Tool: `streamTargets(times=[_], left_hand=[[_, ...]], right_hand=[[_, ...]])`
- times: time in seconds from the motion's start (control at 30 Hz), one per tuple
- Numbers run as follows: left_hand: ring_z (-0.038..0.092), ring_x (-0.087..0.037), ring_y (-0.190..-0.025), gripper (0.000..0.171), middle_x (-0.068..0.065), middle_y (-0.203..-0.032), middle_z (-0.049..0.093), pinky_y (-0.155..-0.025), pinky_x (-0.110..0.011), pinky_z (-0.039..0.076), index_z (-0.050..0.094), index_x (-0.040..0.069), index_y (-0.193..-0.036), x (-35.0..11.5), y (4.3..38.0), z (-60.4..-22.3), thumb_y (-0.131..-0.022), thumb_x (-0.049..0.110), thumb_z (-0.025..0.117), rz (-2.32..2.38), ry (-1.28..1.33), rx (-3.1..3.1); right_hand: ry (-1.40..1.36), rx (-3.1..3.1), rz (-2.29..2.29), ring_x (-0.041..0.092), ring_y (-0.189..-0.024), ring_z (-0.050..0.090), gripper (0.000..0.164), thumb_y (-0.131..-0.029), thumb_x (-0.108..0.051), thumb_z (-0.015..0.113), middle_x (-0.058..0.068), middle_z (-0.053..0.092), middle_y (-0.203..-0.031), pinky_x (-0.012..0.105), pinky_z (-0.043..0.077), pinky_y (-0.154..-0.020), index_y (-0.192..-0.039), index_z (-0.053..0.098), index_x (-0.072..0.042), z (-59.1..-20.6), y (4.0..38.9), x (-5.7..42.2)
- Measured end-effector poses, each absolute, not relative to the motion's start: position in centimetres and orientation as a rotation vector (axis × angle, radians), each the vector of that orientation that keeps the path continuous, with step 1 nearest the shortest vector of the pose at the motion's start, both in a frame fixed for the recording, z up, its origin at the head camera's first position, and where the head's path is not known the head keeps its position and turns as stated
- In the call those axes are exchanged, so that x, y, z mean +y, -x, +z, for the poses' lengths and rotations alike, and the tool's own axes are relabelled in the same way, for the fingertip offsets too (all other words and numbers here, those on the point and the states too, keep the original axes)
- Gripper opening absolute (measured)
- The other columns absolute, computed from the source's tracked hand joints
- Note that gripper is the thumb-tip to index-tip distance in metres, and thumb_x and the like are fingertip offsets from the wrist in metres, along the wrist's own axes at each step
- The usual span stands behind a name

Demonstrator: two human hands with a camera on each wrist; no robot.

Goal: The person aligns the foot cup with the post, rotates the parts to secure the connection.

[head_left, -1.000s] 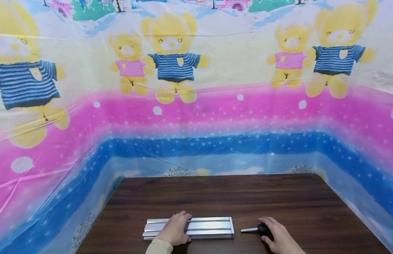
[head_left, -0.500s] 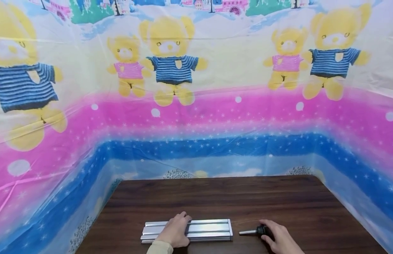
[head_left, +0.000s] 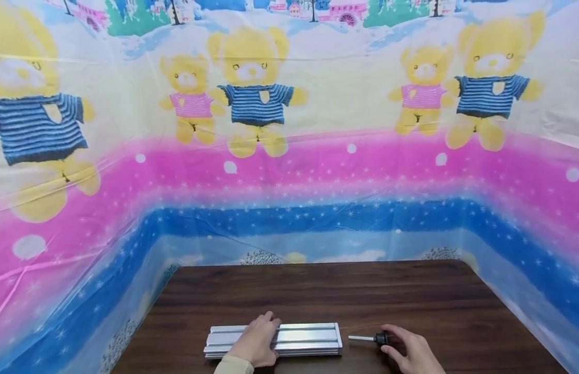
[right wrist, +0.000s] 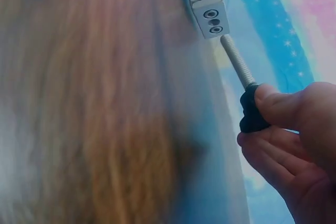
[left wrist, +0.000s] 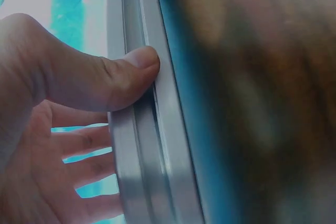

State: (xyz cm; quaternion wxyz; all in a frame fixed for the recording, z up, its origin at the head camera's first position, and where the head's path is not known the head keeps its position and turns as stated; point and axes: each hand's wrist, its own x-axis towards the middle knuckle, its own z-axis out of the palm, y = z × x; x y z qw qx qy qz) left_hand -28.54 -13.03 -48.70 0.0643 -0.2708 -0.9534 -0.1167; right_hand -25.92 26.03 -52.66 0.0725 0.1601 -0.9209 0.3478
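Note:
A silver aluminium profile (head_left: 312, 335) with long grooves lies near the front of the dark wooden table. My left hand (head_left: 255, 340) grips it around the middle, thumb on the near side and fingers over the far side; in the left wrist view the thumb (left wrist: 121, 77) presses on a groove. My right hand (head_left: 413, 353) pinches the black knob of a threaded knob screw (head_left: 364, 338) between thumb and fingers. Its bare rod points left, its tip a short gap from the profile's end plate (right wrist: 210, 19), which bears two socket-head screws with a hole between them.
The wooden table (head_left: 317, 291) extends behind and to both sides of the hands. A printed cloth (head_left: 317, 218) with bears and pink and blue bands hangs around its back and sides.
My right hand has moved slightly left with the knob screw, and the gap to the profile's end has narrowed. The left hand keeps its grip; the view has shifted a little.

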Motion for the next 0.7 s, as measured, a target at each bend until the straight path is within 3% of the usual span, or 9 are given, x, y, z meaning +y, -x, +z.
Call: streamTargets(times=[0.2, 0.7], left_hand=[[0.062, -0.028, -0.089, 0.060, -0.010, -0.105, 0.062, -0.077, -0.039, 0.055, 0.067, -0.002, -0.119, -13.6, 27.8, -47.0, -0.064, 0.014, 0.085, -0.416, 0.864, -2.838], [0.061, -0.022, -0.091, 0.060, -0.008, -0.106, 0.060, -0.077, -0.036, 0.054, 0.065, -0.003, -0.125, -14.2, 26.9, -46.0, -0.071, 0.014, 0.084, -0.561, 0.894, -2.952]], right_hand=[[-0.439, -2.664, 1.271, 0.010, -0.090, 0.073, 0.046, -0.091, -0.025, 0.073, 0.013, 0.074, -0.111, 0.024, 0.057, -0.072, -0.130, 0.064, -0.003, -51.5, 25.1, 25.0], [-0.509, -2.671, 1.306, 0.009, -0.093, 0.073, 0.048, -0.093, -0.027, 0.072, 0.014, 0.072, -0.115, 0.023, 0.057, -0.075, -0.133, 0.062, -0.002, -51.6, 25.0, 24.3]])
